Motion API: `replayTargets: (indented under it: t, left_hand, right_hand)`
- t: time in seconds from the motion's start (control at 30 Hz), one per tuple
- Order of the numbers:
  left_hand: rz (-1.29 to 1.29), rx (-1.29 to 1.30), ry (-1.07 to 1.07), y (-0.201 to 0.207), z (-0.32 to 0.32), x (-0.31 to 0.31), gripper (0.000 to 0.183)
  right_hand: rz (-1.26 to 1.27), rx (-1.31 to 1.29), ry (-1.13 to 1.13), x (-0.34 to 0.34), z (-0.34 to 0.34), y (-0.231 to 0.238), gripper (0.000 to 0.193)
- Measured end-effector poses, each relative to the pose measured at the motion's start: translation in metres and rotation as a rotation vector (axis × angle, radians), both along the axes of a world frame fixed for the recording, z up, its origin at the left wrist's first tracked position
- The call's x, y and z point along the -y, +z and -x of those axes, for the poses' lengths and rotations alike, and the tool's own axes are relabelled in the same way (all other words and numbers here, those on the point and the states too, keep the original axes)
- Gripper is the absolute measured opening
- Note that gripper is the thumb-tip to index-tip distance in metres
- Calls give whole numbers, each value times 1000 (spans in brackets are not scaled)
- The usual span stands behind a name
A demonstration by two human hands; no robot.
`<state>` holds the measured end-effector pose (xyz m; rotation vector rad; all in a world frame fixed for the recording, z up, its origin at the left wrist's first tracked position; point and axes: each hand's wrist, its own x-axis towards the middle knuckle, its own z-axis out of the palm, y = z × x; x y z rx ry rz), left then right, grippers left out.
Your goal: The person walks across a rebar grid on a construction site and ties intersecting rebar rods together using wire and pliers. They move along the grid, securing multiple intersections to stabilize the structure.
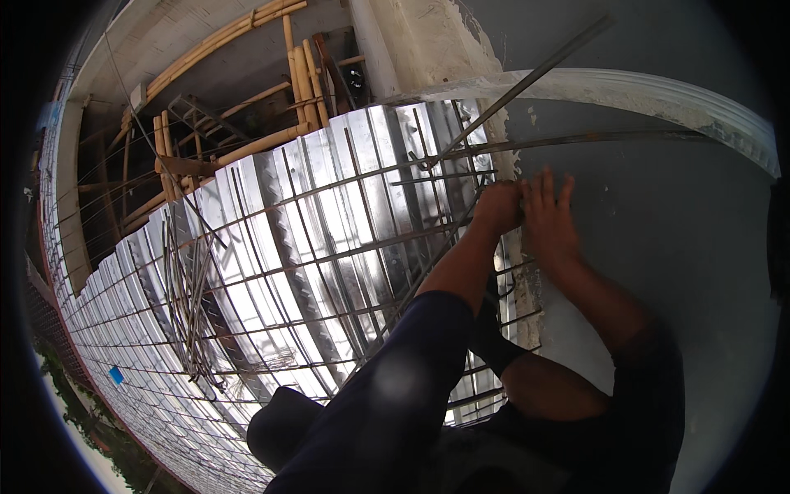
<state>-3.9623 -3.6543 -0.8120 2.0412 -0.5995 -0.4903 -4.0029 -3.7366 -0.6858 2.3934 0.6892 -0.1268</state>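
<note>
My left hand (499, 207) is closed at the edge where the metal decking (329, 214) meets the grey wall (658, 247). What its fingers hold is hidden. A thin steel bar (440, 247) slants up along my forearm and disappears by that hand. Right beside it, my right hand (550, 216) has its fingers stretched out and lies toward the wall, its thumb side close to the left fist. A longer grey bar (527, 82) rises at a slant above both hands, its lower end among the crossed reinforcing bars (354, 177).
A bundle of loose steel rods (188, 305) lies on the decking at left. Beyond the decking's edge is an opening with bamboo poles (304, 82). A pale moulded ledge (642, 86) curves along the wall. A small blue object (116, 375) sits far left.
</note>
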Motion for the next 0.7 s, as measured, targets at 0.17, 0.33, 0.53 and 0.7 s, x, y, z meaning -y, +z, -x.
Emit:
replayTargets:
  t: [0.17, 0.33, 0.53, 0.7]
  left_hand:
    - [22, -83, 25, 13, -5, -16, 38]
    - [5, 52, 99, 7, 49, -20, 52]
    - [-43, 306, 40, 5, 58, -19, 48]
    - [-90, 254, -12, -18, 55, -2, 37]
  right_hand:
    - [56, -479, -480, 1, -37, -23, 36]
    - [-162, -1115, -1141, 15, -73, 0, 26]
    - [-1068, -1446, -1872, 67, -3, -53, 27]
    - [-1101, -1479, -1819, 62, 7, -52, 31]
